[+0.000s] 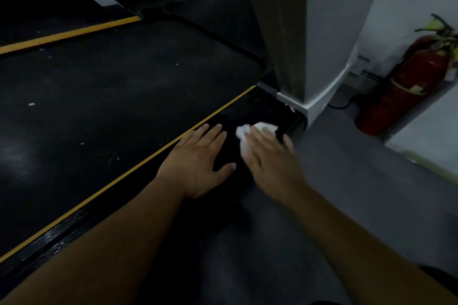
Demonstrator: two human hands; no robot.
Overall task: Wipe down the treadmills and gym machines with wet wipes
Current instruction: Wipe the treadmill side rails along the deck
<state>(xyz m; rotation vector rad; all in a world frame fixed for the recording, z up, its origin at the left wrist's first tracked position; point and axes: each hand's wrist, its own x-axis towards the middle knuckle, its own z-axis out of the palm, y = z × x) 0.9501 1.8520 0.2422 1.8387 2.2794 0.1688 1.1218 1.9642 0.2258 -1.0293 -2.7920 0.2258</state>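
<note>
Head view: your right hand (270, 156) presses the crumpled wet wipe (250, 131) with flat fingers onto the treadmill's side rail (238, 111), toward its far end. That's palm pressure for scrubbing, not a grip. Your left hand (198, 163) lies flat on the same rail with fingers spread, just beside the wipe, likely bracing you. The fire extinguisher (406, 86) stands well right of the rail, label too blurred to read. No other writing is legible.

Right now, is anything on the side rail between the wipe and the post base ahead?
Nothing visible. The right hand presses the wipe on the side rail; the rail ahead looks bare up to the post base. The left hand rests beside, off that path.
</note>
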